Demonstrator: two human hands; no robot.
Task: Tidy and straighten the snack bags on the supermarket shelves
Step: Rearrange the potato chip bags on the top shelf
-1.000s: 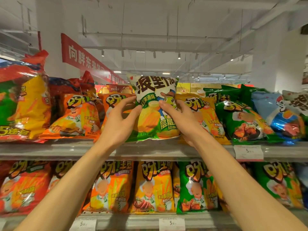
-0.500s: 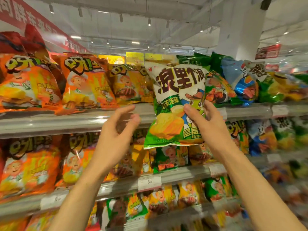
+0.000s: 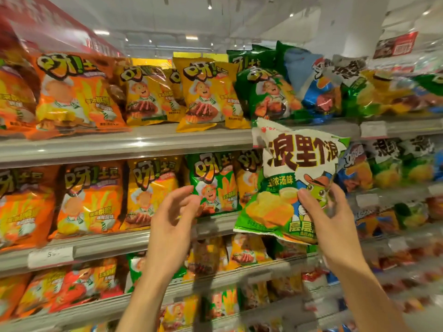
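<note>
the thumb (image 3: 302,195) of the right hand (image 3: 329,216) lies across the front of the white-and-green snack bag (image 3: 292,185), and the other fingers wrap behind its right edge, so the hand pinches the bag by its lower right part. the left hand (image 3: 171,219) hangs free just to the left of it, fingers loosely spread and slightly curled, holding nothing and not touching the bag.

the bag is off the shelf, held in the air in front of the second shelf row, its top corner overlapping the top shelf edge (image 3: 143,142) in the view, tilted a little.

judged from its puffed, crinkled look, the bag is light, air-filled and soft; the film is glossy and likely slippery, and the crisps inside would break under a hard squeeze. a one-sided pinch lets it swing. better holds would be the flat sealed seams at top and bottom, or both side edges with flat fingers, left hand taking the free left edge.

bags of the same design (image 3: 393,161) seem to stand on the second row to the right, blurred; that looks like the place it belongs. around it stand orange bags (image 3: 79,92), yellow bags (image 3: 203,97) and green bags (image 3: 268,94).
</note>
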